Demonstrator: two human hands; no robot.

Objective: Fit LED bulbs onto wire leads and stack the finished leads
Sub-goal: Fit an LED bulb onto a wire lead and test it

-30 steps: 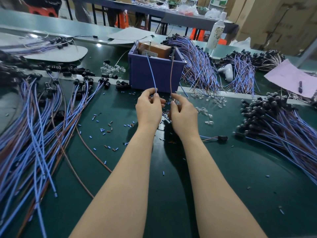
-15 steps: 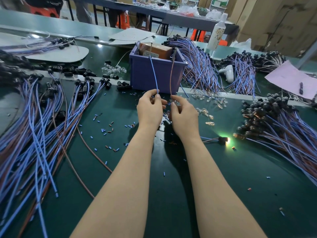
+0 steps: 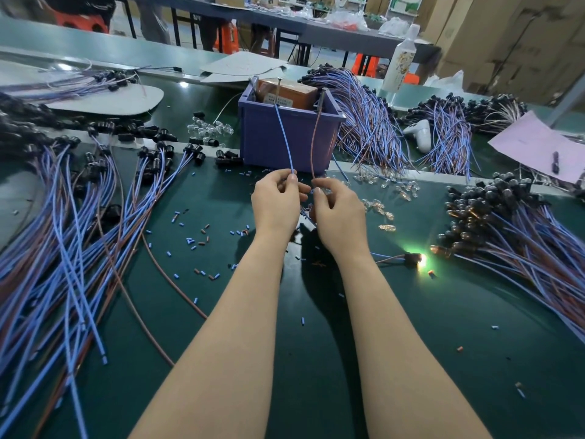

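Observation:
My left hand [image 3: 276,204] pinches a blue wire [image 3: 283,139] that rises to a metal post in the purple bin [image 3: 288,137]. My right hand [image 3: 338,213] pinches a brown wire [image 3: 314,144] that rises to a second post. A lead with a black socket and a lit bulb [image 3: 414,258] lies on the green mat to the right of my right wrist, glowing green-white. Loose clear LED bulbs [image 3: 384,202] are scattered just right of my hands. A pile of finished leads [image 3: 512,236] with black sockets lies at the right.
A large spread of blue and brown leads [image 3: 72,248] with black sockets covers the left. More bundles [image 3: 370,122] lie behind the bin. Cut insulation bits [image 3: 196,239] litter the mat. A bottle [image 3: 400,58], a white tool [image 3: 419,133] and pink paper [image 3: 538,147] sit at the back right.
The bulb on the lead right of my right wrist was dark one second ago and now glows. My hands have stayed nearly still, holding the two wires.

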